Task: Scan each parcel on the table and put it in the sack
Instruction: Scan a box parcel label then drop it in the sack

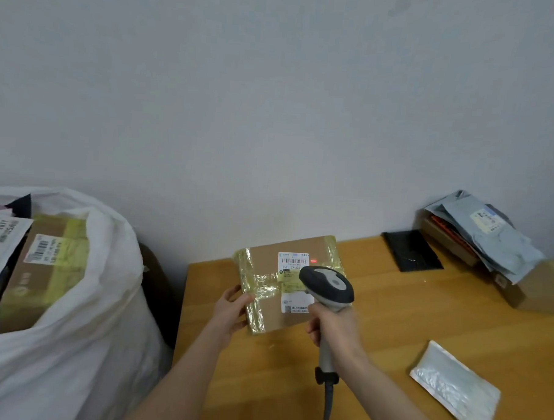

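A brown cardboard parcel (268, 260) wrapped in yellowish tape lies near the table's far left corner, its white barcode label facing up. My left hand (231, 309) grips its left near edge. My right hand (335, 328) holds a grey handheld scanner (328, 283) by the handle, the head pointed at the label. A red scan dot shows just right of the barcode. The white sack (84, 296) stands open at the left of the table, holding several parcels, among them a taped brown box (44, 272).
The wooden table (391, 326) holds a flat silvery mailer (455, 387) at the near right, a black pouch (412, 250) by the wall, and a pile of grey mailers over boxes (487, 238) at the far right. The scanner cable hangs off the near edge.
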